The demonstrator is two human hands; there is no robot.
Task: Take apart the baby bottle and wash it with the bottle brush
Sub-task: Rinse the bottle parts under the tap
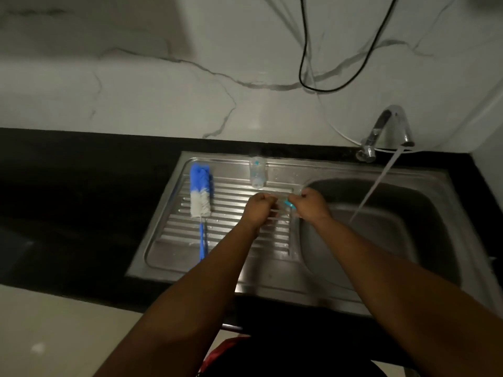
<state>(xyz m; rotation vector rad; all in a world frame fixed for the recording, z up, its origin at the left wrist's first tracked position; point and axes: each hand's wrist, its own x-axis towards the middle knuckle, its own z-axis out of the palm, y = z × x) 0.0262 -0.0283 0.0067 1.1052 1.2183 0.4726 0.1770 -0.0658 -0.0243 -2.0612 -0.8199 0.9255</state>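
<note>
Disassembly appears nearly done just left of the stainless-steel sink basin (394,235). Both forearms reach forward, with the left hand (257,206) and right hand (307,204) fisted close together, fingers curled tight on a small clear-and-teal bottle part (288,204); which part it is cannot be told. The clear plastic bottle body (257,172) lies left of the basin's far corner, and the blue-and-white bristled bottle brush (201,191) lies farther left, untouched. Next, probably: a firm twist apart, then scrubbing under the running tap water (381,180).

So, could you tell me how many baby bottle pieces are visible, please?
2. The clear bottle body lies on the drainboard; a teal-ringed piece is gripped between the left hand and right hand. Smaller parts may hide inside the hands.
</note>
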